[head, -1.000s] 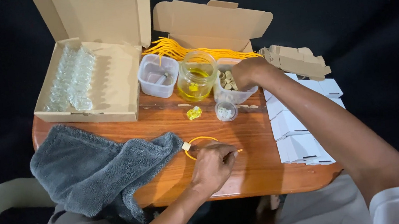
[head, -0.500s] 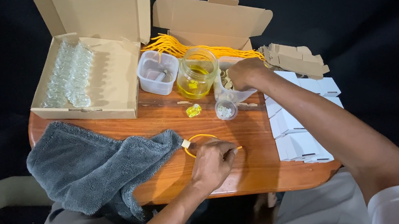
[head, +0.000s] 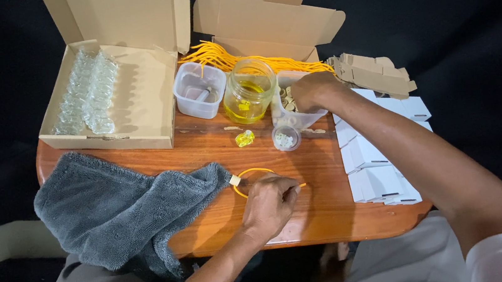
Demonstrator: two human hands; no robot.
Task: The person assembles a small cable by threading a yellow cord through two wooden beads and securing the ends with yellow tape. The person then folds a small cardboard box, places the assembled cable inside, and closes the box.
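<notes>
At frame centre my left hand (head: 269, 203) pinches the looped yellow cord (head: 248, 174) against the table (head: 324, 170). Right of that, my right hand (head: 311, 92) digs into the small tub (head: 291, 116), fingers hidden; picking needs care.

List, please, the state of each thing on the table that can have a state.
Left cardboard box: open, lid up, clear small bottles inside.
Back cardboard box: open, yellow cords spilling out.
Glass jar: uncapped, partly filled with yellow liquid.
Square plastic tub: uncovered.
Grey towel: crumpled, hanging over the table edge.
Yellow cord: looped, under the left hand.
Right hand: reaching into a clear tub.
White small boxes: closed, in rows.
</notes>
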